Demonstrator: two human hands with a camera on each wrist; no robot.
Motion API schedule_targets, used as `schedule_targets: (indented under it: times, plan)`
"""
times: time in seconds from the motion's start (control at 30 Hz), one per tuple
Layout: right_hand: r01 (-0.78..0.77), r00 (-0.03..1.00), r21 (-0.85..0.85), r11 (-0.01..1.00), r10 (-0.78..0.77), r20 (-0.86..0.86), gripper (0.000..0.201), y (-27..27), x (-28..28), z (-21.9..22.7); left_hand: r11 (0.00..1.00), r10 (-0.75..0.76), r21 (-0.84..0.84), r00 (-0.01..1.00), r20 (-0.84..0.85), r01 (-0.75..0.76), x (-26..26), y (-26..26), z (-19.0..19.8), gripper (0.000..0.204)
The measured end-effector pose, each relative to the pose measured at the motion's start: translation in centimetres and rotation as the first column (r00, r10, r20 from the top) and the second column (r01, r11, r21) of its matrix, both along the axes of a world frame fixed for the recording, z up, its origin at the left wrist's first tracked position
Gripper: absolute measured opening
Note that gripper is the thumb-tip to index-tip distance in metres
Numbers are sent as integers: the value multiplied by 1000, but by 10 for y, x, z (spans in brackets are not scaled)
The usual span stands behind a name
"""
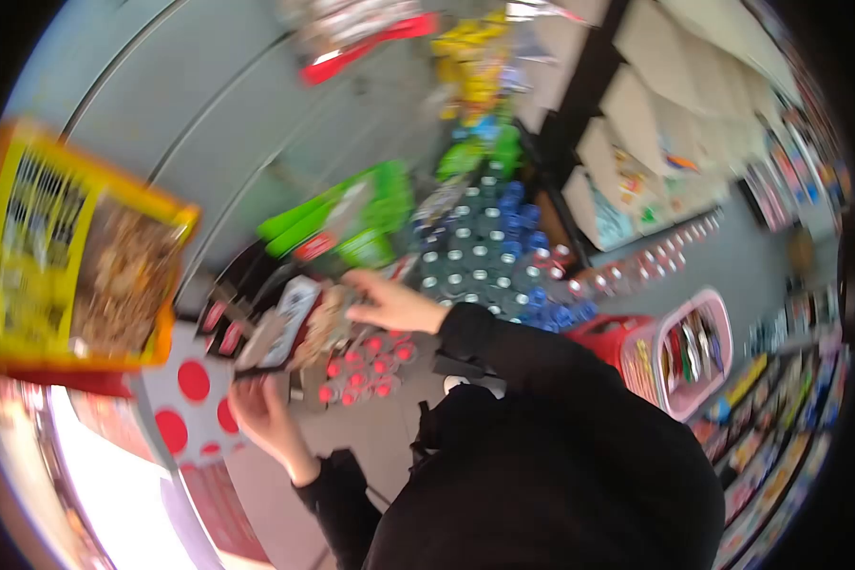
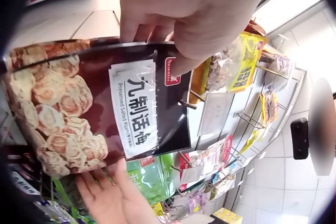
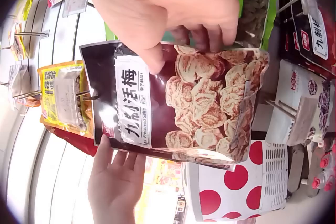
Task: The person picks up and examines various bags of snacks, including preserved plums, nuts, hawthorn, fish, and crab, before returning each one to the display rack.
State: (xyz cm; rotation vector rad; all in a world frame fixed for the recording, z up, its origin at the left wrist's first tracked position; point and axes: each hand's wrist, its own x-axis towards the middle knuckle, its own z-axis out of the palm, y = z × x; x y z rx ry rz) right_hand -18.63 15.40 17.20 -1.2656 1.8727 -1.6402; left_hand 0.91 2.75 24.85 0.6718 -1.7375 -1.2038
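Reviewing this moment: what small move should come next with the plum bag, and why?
Probably align the plum bag so its black end sits square to the metal hook. The hook's tip shows against that end, though whether it passes through a hole is unclear; the left hand and right hand pinch opposite long edges, so it can likely be steered steadily.

Glossy plastic film is shown on the plum packet, with highlights caught along its creased edge.
Shiny film is likewise seen on the green packet; bare metal is shown by the hooks, clear plastic by the tag holder, smooth grey by the wall panels, matt black cloth by the sleeve.
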Motion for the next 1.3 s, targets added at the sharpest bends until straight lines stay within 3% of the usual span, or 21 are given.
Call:
schedule_targets:
  times: [0.17,0.23,0.27,0.33,0.37,0.43,0.5,0.57,0.6,0.67,0.7,0.77,0.8,0.87,0.9,0.97,1.03,1.07,1.1,1.17,1.3]
  plan:
    - [-75,988,118,990,57,145,39,72,-4,-14,999,-50,-4,964,260,52,36,2,-38,39]
    - [-57,976,157,986,22,216,27,116,0,-12,982,-187,51,874,448,184,52,-17,-74,36]
    - [-15,976,162,987,-21,215,24,140,2,-14,969,-240,57,859,452,241,39,-1,-68,36]
    - [76,967,169,983,-114,228,21,189,9,-23,898,-290,110,386,876,426,21,41,-47,34]
    - [126,959,169,978,-163,230,21,216,13,-29,876,-309,117,358,881,467,10,54,-52,34]
    - [238,924,154,959,-272,267,21,264,23,-51,728,-541,193,379,751,657,-13,81,-76,33]
    - [358,830,184,915,-402,387,21,319,36,-58,600,-676,242,322,663,763,-45,125,-85,33]
    - [480,770,216,851,-526,363,21,376,51,-64,478,-689,261,174,704,839,-80,182,-80,33]
    - [540,730,240,807,-591,343,22,404,60,-61,457,-696,273,149,703,847,-96,210,-83,33]
    - [616,618,309,725,-687,382,21,458,77,-57,271,-715,302,-19,699,914,-127,267,-88,33]
    - [649,580,324,688,-724,373,21,486,85,-58,254,-714,308,-38,699,917,-140,301,-83,33]
    - [708,456,366,605,-786,417,21,540,100,-54,85,-640,257,-145,755,963,-162,374,-71,34]
    - [725,400,417,548,-828,393,22,567,106,-49,80,-639,263,-153,754,962,-171,411,-72,34]
    - [848,293,383,366,-927,235,20,622,121,-66,-190,-683,185,-265,680,964,-185,481,-75,34]
    - [845,130,436,310,-909,395,19,649,127,-63,-284,-669,197,-341,660,938,-190,517,-74,34]
    - [882,-90,469,55,-955,281,20,695,137,-61,-467,-647,231,-508,569,854,-202,586,-80,34]
    - [929,-275,346,-136,-877,394,23,741,144,-77,-522,-618,345,-625,477,780,-212,644,-94,33]
    - [895,-311,378,-235,-938,152,24,768,143,-87,-530,-603,415,-673,428,740,-216,672,-97,33]
    - [901,-348,341,-269,-917,195,23,785,136,-84,-518,-606,420,-666,435,745,-220,695,-104,33]
    - [877,-297,397,-272,-955,4,22,817,118,-81,-551,-562,294,-607,562,781,-224,731,-124,31]
    - [775,125,586,-237,-852,-509,22,856,77,-100,-446,-664,382,-585,465,810,-217,770,-147,28]
